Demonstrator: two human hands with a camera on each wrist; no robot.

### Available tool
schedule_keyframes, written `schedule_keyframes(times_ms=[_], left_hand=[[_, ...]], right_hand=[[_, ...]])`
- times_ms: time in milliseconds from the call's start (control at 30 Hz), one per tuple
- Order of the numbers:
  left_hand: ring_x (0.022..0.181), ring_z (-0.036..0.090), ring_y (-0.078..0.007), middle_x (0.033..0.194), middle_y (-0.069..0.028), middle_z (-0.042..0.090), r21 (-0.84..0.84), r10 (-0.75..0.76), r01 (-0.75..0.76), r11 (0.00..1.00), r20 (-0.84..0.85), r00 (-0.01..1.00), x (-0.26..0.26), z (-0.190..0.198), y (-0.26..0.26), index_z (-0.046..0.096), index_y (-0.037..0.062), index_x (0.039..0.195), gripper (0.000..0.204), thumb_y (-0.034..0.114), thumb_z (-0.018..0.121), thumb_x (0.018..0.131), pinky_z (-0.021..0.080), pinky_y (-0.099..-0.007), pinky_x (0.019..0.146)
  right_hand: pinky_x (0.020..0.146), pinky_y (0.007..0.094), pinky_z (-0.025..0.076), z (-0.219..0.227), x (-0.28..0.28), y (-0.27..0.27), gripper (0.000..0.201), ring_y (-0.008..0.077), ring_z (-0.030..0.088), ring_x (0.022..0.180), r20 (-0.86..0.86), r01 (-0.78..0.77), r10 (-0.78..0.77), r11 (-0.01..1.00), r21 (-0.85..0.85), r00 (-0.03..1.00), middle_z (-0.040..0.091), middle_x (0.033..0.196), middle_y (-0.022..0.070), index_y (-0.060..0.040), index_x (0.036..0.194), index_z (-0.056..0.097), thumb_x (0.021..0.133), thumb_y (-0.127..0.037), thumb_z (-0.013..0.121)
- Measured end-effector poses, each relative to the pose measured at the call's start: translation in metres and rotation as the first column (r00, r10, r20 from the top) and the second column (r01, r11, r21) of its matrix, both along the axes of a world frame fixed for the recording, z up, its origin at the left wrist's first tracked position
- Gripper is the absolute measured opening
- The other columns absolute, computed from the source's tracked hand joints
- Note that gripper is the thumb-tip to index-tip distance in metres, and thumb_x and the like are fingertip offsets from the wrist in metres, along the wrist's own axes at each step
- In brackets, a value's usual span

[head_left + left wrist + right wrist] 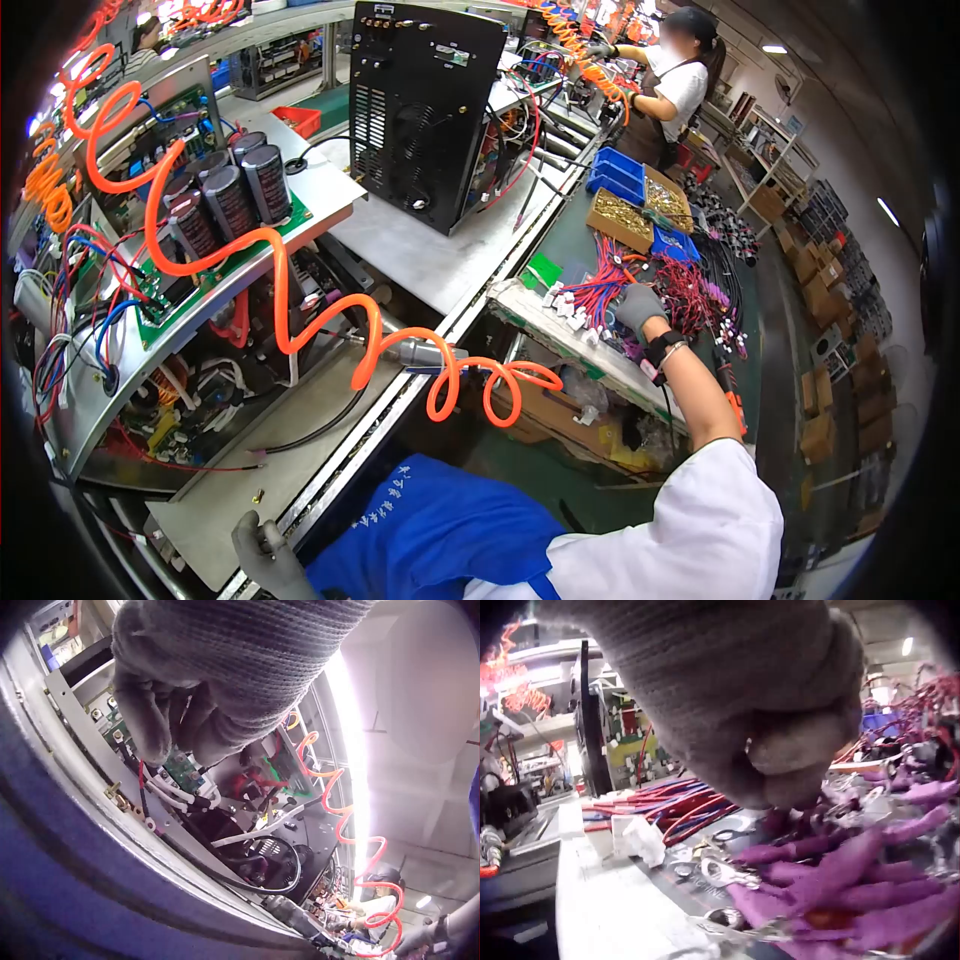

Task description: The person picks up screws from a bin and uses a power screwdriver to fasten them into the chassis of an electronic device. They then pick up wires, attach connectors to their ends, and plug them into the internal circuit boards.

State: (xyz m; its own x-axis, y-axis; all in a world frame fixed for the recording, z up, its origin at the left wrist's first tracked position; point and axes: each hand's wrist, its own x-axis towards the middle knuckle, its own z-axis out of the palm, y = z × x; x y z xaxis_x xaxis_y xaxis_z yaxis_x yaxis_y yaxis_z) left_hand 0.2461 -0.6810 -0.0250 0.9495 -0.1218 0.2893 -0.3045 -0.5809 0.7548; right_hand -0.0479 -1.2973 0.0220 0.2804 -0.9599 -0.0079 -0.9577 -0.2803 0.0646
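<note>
My right hand (640, 308), in a grey knit glove, reaches into wire bundles on the green-topped bench. In the right wrist view its fingers are bent down over cable ends with purple sleeves (840, 877) and ring terminals (724, 874); I cannot tell whether it grips one. Beside it lie red and blue wires (675, 806) with white connectors (637, 838). My left hand (268, 555), also gloved, hangs loosely curled beside the metal rail, with nothing visible between thumb and fingers. In the left wrist view it overlaps an open chassis with a circuit board (180, 769) and cables.
An orange coiled hose (280, 290) stretches across the line. A black cabinet (420, 110) stands upright on the conveyor. To the left is a board with large capacitors (228, 200). Boxes of brass parts (620, 220) and blue bins (618, 175) sit farther back. Another person (680, 80) works beyond.
</note>
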Motion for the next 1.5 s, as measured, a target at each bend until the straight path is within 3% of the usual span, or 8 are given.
schedule_keyframes(times_ms=[233,400,500,700,767,1100,1300,1500], left_hand=[[0.071,0.055,-0.0136,0.093,-0.0071,0.061,0.018,-0.091,0.091,0.996,0.03,0.995,-0.02,0.006,-0.007,0.063,-0.0001,0.105,0.024,0.002,0.059,0.081,0.043,-0.0255,0.061],[0.068,0.054,-0.0132,0.086,-0.0056,0.058,-0.009,-0.185,0.185,0.983,0.054,0.981,-0.017,0.005,-0.022,0.063,0.0009,0.099,0.02,0.003,0.059,0.08,0.043,-0.0258,0.059],[0.069,0.054,-0.0123,0.085,-0.0048,0.057,-0.092,-0.217,0.222,0.971,0.068,0.974,-0.021,0.027,-0.038,0.063,0.0012,0.098,0.019,0.005,0.06,0.08,0.042,-0.025,0.059],[0.09,0.061,-0.0154,0.102,-0.0108,0.066,-0.581,-0.712,0.47,0.665,-0.302,0.634,-0.062,0.135,-0.097,0.062,-0.0039,0.115,0.03,0.012,0.066,0.09,0.05,-0.0287,0.081],[0.084,0.06,-0.0112,0.096,-0.0059,0.066,-0.683,-0.817,0.485,0.546,-0.304,0.49,-0.064,0.143,-0.095,0.064,-0.0037,0.113,0.028,0.012,0.065,0.09,0.049,-0.0247,0.073],[0.063,0.055,-0.0095,0.077,-0.0037,0.064,-0.625,-0.505,0.19,0.757,-0.375,0.778,-0.053,0.109,-0.053,0.069,-0.0033,0.094,0.019,0.016,0.064,0.093,0.044,-0.023,0.058],[0.065,0.053,-0.0111,0.071,-0.0036,0.06,-0.576,-0.33,0.119,0.809,-0.278,0.902,-0.055,0.075,-0.059,0.066,-0.0022,0.088,0.034,0.03,0.06,0.096,0.043,-0.0271,0.06],[0.063,0.046,-0.0071,0.071,0.0008,0.056,-0.692,-0.594,0.24,0.68,-0.33,0.733,-0.047,0.039,-0.063,0.061,-0.0017,0.088,0.045,0.043,0.058,0.096,0.036,-0.0244,0.056]], right_hand=[[0.07,0.0363,0.054,0.023,-0.032,-0.006,0.033,0.0269,0.07,0.074,0.683,0.121,-0.101,0.993,0.019,0.724,0.071,0.078,0.0192,-0.0003,0.087,0.075,0.069,-0.027,0.071],[0.067,0.0342,0.052,0.041,-0.054,-0.001,0.031,0.0197,0.068,0.072,0.52,0.154,-0.136,0.988,0.009,0.843,0.072,0.077,0.016,0.0027,0.088,0.074,0.071,-0.023,0.071],[0.068,0.027,0.052,0.09,-0.005,0.074,0.03,0.01,0.064,0.075,0.886,-0.159,0.137,0.985,-0.073,0.443,0.07,0.085,0.0058,0.0019,0.105,0.07,0.077,-0.01,0.069],[0.065,0.0393,0.052,0.152,0.095,0.294,0.027,0.0271,0.064,0.076,0.525,-0.962,0.828,0.267,-0.064,0.195,0.06,0.09,0.0083,-0.0143,0.113,0.061,0.087,-0.022,0.062],[0.058,0.041,0.05,0.126,0.119,0.319,0.026,0.0301,0.062,0.068,0.629,-0.992,0.776,0.112,-0.05,0.056,0.058,0.093,0.0088,-0.0144,0.114,0.059,0.089,-0.021,0.061],[0.073,0.0408,0.049,0.073,0.2,0.362,0.031,0.0304,0.062,0.087,0.795,-0.977,0.606,-0.159,0.141,0.016,0.061,0.098,0.0115,-0.0065,0.115,0.061,0.095,-0.031,0.058],[0.073,0.0393,0.049,0.048,0.237,0.375,0.028,0.0315,0.061,0.084,0.941,-0.981,0.336,-0.164,0.099,0.038,0.065,0.09,0.0137,-0.0014,0.102,0.064,0.096,-0.027,0.057],[0.074,0.04,0.05,0.035,0.257,0.392,0.033,0.0319,0.063,0.087,0.966,-0.999,0.258,-0.028,0.015,0.007,0.064,0.091,0.0152,-0.0043,0.116,0.06,0.097,-0.031,0.052]])
